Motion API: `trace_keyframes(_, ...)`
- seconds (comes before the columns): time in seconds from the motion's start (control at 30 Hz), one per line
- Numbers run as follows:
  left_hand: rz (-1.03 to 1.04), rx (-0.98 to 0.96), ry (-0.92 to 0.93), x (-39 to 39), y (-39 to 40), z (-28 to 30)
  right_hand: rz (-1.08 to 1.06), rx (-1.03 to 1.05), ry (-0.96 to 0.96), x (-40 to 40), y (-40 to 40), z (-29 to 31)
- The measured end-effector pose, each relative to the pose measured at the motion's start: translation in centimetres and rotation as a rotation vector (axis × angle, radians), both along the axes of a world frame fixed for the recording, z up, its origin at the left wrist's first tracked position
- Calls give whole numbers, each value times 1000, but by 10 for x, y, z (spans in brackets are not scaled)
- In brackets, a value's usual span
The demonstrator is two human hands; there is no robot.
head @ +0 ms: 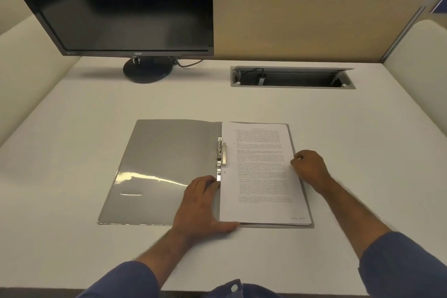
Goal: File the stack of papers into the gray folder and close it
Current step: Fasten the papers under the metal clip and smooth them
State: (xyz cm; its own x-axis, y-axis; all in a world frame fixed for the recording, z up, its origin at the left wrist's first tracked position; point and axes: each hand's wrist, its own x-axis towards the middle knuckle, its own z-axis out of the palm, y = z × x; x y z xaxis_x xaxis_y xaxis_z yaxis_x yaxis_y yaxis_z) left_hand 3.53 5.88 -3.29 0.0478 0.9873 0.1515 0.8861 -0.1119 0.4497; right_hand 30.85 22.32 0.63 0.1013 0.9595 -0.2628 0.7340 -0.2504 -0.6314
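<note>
The gray folder lies open and flat on the desk in front of me. A stack of printed papers rests on its right half, beside the metal clip at the spine. My left hand lies flat on the folder at the spine, fingertips touching the papers' left edge and thumb along the bottom edge. My right hand is curled at the papers' right edge, fingertips pinching or pressing the sheets there.
A dark monitor on a round stand stands at the back left. An open cable tray is set into the desk at the back right. Partition walls enclose the desk at the back and both sides.
</note>
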Motion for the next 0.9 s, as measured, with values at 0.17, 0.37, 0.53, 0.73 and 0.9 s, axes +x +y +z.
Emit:
trace_keyframes(0.17,-8,10,14,1,0,2,18,6,26,11,-15,2)
trace_keyframes(0.37,-3,3,28,1,-1,3,258,-13,64,39,-53,-2)
trace_keyframes(0.53,-8,7,25,-1,0,4,412,-63,57,53,-85,-11)
trace_keyframes(0.73,-12,13,33,1,-2,4,507,-103,-6,55,-104,-6)
trace_keyframes(0.9,-10,7,38,1,-3,6,514,-89,-18,51,-109,-3)
